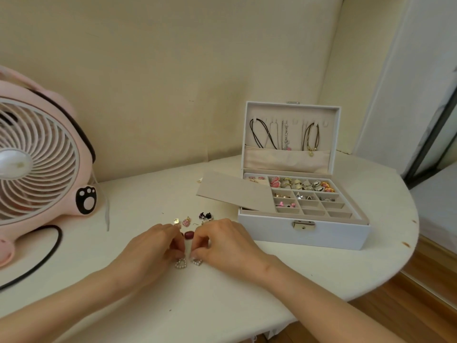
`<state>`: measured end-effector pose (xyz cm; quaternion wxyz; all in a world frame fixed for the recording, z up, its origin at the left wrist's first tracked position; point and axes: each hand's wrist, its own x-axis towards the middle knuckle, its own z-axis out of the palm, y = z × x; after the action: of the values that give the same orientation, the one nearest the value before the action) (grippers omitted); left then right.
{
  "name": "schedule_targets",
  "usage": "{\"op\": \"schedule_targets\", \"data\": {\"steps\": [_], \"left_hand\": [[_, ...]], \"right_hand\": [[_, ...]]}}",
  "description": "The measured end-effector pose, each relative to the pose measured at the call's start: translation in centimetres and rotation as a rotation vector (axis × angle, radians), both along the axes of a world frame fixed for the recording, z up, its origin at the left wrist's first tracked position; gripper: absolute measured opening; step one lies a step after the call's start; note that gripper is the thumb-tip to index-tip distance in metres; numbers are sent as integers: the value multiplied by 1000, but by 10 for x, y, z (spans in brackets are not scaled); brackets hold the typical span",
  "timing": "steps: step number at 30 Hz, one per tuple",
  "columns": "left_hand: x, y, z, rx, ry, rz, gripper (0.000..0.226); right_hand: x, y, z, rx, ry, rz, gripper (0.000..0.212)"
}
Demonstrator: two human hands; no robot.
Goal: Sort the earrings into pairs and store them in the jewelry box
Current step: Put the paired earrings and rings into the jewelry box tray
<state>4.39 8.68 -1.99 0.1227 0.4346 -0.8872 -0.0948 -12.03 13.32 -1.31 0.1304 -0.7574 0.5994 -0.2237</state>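
fan (37,164) cut off left; pearl heart (197,262) half under right hand (223,243)

Fan (37,164) sits far left on the worktop (222,305), jewelry box (304,233) right and further back, a flat insert (235,191) lying across its left half. Loose earrings (188,221) cluster between them; in front, two earrings (180,263) lie side by side, left hand (148,246) pinching one, right hand (222,241) the other.
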Motion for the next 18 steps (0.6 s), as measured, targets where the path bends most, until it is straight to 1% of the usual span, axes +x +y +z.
{"op": "schedule_targets", "data": {"steps": [3,7,10,12,15,18], "left_hand": [[-1,1,1,41,46,31,26],[-7,5,7,109,119,15,17],[-10,7,9,149,193,-18,22],[-13,7,11,158,253,-44,23],[-23,11,14,162,283,-86,21],[-36,14,16,170,283,-130,18]], "right_hand": [[-6,2,3,9,-80,-13,6],[-18,4,6,29,-256,-43,6],[-28,8,8,13,-342,-68,13],[-34,12,8,9,-393,-77,12],[-43,17,9,1,-463,-90,10],[-53,22,8,12,-507,-110,13]]}}
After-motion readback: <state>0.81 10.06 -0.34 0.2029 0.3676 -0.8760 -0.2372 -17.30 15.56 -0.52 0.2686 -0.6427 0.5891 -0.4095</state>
